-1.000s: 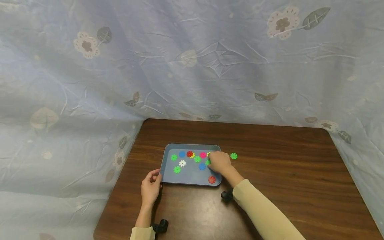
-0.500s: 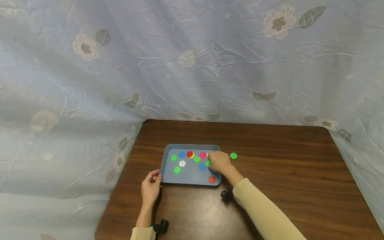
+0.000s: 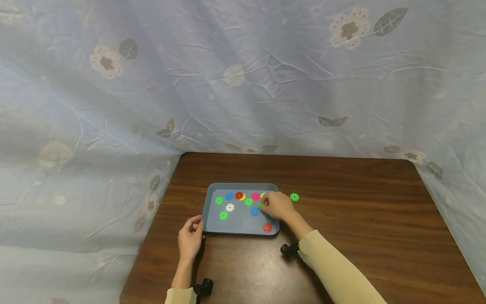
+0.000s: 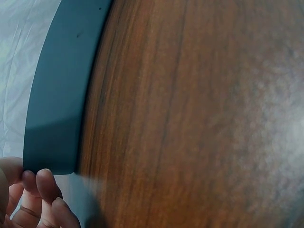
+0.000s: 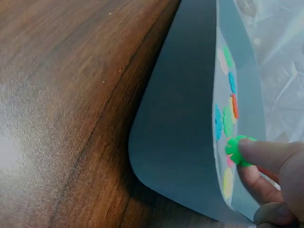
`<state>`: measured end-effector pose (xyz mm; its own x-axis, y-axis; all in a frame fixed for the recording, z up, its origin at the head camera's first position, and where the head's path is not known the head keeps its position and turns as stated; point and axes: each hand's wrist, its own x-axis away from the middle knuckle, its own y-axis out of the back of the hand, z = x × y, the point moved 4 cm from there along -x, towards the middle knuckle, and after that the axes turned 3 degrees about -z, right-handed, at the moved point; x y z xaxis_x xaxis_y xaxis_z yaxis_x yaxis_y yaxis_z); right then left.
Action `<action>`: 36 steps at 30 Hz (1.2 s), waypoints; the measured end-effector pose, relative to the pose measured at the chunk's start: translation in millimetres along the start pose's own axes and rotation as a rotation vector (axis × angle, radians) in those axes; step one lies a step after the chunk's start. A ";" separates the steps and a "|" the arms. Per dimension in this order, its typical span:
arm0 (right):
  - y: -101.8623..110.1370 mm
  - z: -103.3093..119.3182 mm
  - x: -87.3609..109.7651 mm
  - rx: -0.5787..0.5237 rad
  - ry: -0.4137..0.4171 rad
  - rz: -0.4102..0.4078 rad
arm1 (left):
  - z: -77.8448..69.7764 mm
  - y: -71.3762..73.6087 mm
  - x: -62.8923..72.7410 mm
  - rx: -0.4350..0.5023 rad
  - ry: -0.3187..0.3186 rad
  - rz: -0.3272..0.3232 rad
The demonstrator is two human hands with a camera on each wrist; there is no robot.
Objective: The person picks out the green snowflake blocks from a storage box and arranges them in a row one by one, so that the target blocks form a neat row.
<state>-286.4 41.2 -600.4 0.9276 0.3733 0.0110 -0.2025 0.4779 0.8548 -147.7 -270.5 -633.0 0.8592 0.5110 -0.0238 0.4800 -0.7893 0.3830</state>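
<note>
A shallow grey-blue tray (image 3: 243, 224) holds several flat, notched flower-shaped plastic discs in green, blue, red, yellow, pink and white. At the tray's near left corner, my left hand (image 3: 190, 241) pinches the rim between thumb and fingers; the fingertips (image 4: 46, 178) show against the tray's wall. Over the tray's right part is my right hand (image 3: 280, 207). Its thumb and finger pinch a green notched disc (image 5: 233, 150), which stands above the others in the right wrist view. Just left of this hand lies a blue disc (image 3: 254, 211), and a red disc (image 3: 267, 227) lies in the near right corner.
Outside the tray on the right, one green disc (image 3: 294, 197) lies on the brown wooden table (image 3: 360, 219). A floral curtain (image 3: 243, 105) hangs behind the table and along its left side. Each wrist wears a small black camera.
My right hand has shifted and lifted slightly, and the green disc now shows between its thumb and finger. The left hand stays at the tray's corner.
</note>
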 end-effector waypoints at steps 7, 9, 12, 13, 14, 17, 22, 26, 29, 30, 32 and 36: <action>17.2 -16.0 6.0 -0.291 -0.093 -0.136 | -0.7 0.3 0.3 0.003 -0.016 -0.008; 23.6 -23.2 7.9 -0.354 -0.118 -0.181 | -0.8 0.3 0.6 -0.001 -0.015 -0.013; 33.6 -36.4 10.3 -0.401 -0.157 -0.240 | -0.5 -0.3 0.9 -0.003 -0.014 -0.015; 36.7 -41.8 11.2 -0.411 -0.174 -0.258 | -0.3 -0.6 0.7 -0.002 -0.011 -0.012; 40.1 -47.1 11.9 -0.417 -0.189 -0.276 | -0.1 -0.8 0.7 0.001 -0.009 -0.011; 49.3 -64.1 15.5 -0.447 -0.243 -0.318 | -0.1 -1.4 0.2 0.006 -0.005 -0.007; 59.2 -96.5 24.1 -0.491 -0.353 -0.370 | -1.6 -1.6 -0.2 0.006 -0.002 -0.014; 63.3 -119.7 31.9 -0.469 -0.440 -0.395 | -2.9 -1.4 -0.1 -0.004 -0.006 -0.016; 63.5 -132.5 37.5 -0.424 -0.493 -0.394 | -3.6 -1.5 0.4 -0.012 -0.005 -0.014; 63.0 -135.8 39.2 -0.403 -0.505 -0.387 | -3.6 -1.3 0.6 -0.015 -0.004 -0.014; 61.3 -140.8 42.2 -0.363 -0.518 -0.370 | -3.9 -1.1 1.1 -0.019 0.002 -0.014; 58.2 -145.2 46.7 -0.304 -0.505 -0.345 | -4.1 -1.6 1.3 -0.022 0.005 -0.010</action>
<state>-300.4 202.0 -625.5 0.9727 -0.2218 0.0681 0.1201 0.7326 0.6699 -148.1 -267.2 -629.8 0.8537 0.5202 -0.0229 0.4841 -0.7768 0.4028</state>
